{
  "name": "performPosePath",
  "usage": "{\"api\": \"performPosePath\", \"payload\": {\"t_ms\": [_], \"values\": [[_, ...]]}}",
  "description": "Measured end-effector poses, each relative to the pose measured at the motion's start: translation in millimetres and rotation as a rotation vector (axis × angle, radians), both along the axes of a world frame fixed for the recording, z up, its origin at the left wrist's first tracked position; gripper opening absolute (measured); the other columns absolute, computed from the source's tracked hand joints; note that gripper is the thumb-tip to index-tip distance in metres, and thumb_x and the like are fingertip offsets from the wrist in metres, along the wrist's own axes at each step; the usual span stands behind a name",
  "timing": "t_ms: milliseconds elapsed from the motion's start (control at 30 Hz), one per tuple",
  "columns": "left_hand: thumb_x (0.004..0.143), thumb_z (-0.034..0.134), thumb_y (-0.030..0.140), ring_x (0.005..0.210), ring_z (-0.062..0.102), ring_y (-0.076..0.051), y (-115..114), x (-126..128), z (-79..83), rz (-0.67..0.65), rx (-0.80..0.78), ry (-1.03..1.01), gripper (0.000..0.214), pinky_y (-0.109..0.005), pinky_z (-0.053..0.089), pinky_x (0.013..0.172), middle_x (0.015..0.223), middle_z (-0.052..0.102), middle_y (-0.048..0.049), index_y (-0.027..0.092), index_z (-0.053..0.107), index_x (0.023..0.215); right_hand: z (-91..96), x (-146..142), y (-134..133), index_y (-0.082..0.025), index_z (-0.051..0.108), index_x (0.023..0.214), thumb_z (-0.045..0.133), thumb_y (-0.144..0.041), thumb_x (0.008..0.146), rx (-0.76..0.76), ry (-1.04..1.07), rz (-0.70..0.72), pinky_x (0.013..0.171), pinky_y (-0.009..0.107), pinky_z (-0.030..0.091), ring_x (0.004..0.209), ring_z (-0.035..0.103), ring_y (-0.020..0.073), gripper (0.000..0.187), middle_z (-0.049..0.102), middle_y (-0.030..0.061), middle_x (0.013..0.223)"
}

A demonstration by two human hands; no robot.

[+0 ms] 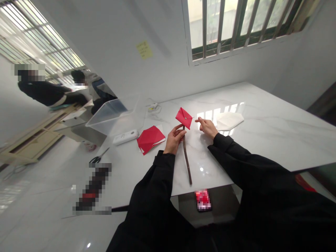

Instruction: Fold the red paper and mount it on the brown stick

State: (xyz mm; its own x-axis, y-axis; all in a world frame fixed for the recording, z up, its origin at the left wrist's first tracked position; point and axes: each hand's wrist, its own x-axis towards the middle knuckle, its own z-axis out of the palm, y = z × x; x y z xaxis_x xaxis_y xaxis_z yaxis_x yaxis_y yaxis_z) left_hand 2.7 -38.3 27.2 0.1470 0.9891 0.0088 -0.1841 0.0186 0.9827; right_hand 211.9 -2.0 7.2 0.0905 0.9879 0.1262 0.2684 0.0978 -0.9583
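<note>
A folded red paper pinwheel, with a small pin at its centre, sits at the top of a thin brown stick. My left hand grips the stick just below the paper, thumb and fingers closed round it. To the right of the pinwheel is my right hand, its index finger stretched toward the paper without touching it. I see nothing in that hand; its lower fingers are partly curled. Sheets of red paper lie on the table left of my left hand, with white paper beneath.
On the white marble table, a white piece of paper lies right. Leftward are a white device, a clear plastic bin and black scissors. A phone is below the table's front edge. Two people sit far left.
</note>
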Motion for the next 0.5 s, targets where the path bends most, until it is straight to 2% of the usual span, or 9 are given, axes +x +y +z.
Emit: {"api": "performPosePath", "payload": {"t_ms": [133, 267, 400, 467, 500], "values": [[0.066, 0.089, 0.038, 0.064, 0.053, -0.008, 1.2, -0.1, -2.0, -0.023, 0.000, 0.003, 0.062, -0.022, 0.039, 0.060, 0.085, 0.069, 0.0001, 0.020, 0.069, 0.121, 2.1, -0.3, -3.4, -0.018, 0.066, 0.135, 0.040, -0.071, 0.097, 0.051, -0.031, -0.016, 0.070, 0.030, 0.048, 0.059, 0.058, 0.0178, 0.071, 0.058, -0.0026, 0.056], [0.067, 0.088, 0.035, 0.064, 0.053, -0.008, 3.0, -1.3, -5.4, -0.078, 0.017, 0.000, 0.059, -0.021, 0.038, 0.059, 0.080, 0.066, 0.0015, 0.019, 0.071, 0.120, 6.7, 2.6, -9.0, -0.021, 0.059, 0.146, 0.038, -0.072, 0.098, 0.140, -0.144, -0.056, 0.077, 0.033, 0.048, 0.065, 0.063, 0.0206, 0.072, 0.063, -0.0005, 0.062], [0.069, 0.087, 0.032, 0.064, 0.054, -0.008, 3.7, -1.8, -7.4, -0.107, 0.036, -0.010, 0.053, -0.022, 0.039, 0.060, 0.080, 0.066, 0.0012, 0.018, 0.072, 0.118, 12.5, 7.6, -12.3, -0.019, 0.042, 0.158, 0.037, -0.074, 0.098, 0.165, -0.183, -0.064, 0.077, 0.032, 0.048, 0.066, 0.065, 0.0208, 0.081, 0.068, 0.0006, 0.067], [0.069, 0.087, 0.030, 0.063, 0.054, -0.008, 3.5, -1.6, -7.6, -0.113, 0.039, -0.013, 0.052, -0.022, 0.040, 0.060, 0.079, 0.066, 0.0015, 0.018, 0.073, 0.118, 14.6, 10.1, -11.5, -0.018, 0.056, 0.147, 0.033, -0.075, 0.098, 0.136, -0.213, -0.045, 0.078, 0.030, 0.048, 0.069, 0.066, 0.0205, 0.078, 0.070, 0.0020, 0.068], [0.069, 0.087, 0.030, 0.063, 0.054, -0.008, 3.4, -1.5, -7.5, -0.112, 0.039, -0.013, 0.051, -0.022, 0.039, 0.060, 0.078, 0.065, 0.0017, 0.018, 0.073, 0.117, 15.2, 11.1, -10.4, -0.017, 0.069, 0.132, 0.030, -0.076, 0.099, 0.096, -0.245, -0.027, 0.079, 0.030, 0.047, 0.069, 0.066, 0.0209, 0.078, 0.070, 0.0035, 0.066]]}}
